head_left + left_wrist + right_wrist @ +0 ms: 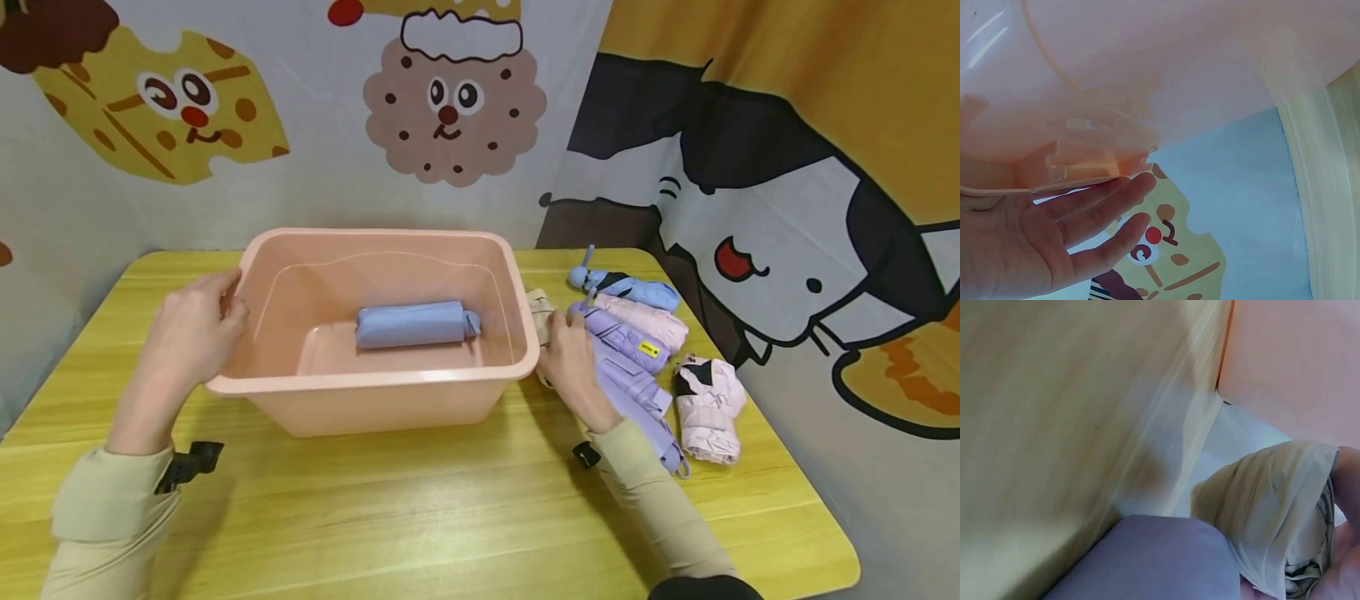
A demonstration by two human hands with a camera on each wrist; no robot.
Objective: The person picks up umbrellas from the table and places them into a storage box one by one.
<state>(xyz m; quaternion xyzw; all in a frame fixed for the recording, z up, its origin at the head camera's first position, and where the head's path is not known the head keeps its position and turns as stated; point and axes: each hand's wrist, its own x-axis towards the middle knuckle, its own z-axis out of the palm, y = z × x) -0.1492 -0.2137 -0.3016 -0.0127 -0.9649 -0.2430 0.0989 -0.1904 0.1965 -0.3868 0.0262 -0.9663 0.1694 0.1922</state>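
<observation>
My left hand (191, 329) holds the left rim of a pink plastic bin (375, 383). In the left wrist view its fingers (1107, 209) extend along the outside of the rim, and the thumb is mostly hidden. Inside the bin lies a folded blue umbrella (411, 325) on its side. Just right of the bin, my right hand (573, 362) grips a folded beige umbrella (1266, 500), partly covered by the fingers in the head view. A purple umbrella (1154, 562) sits close to it in the right wrist view.
Folded umbrellas lie at the table's right: a blue one (637, 290), a pale pink one (648, 321), purple ones (626, 337) and a pink-and-black one (708, 412). The yellow wooden table (405, 508) meets a cartoon-printed curtain (322, 192) behind.
</observation>
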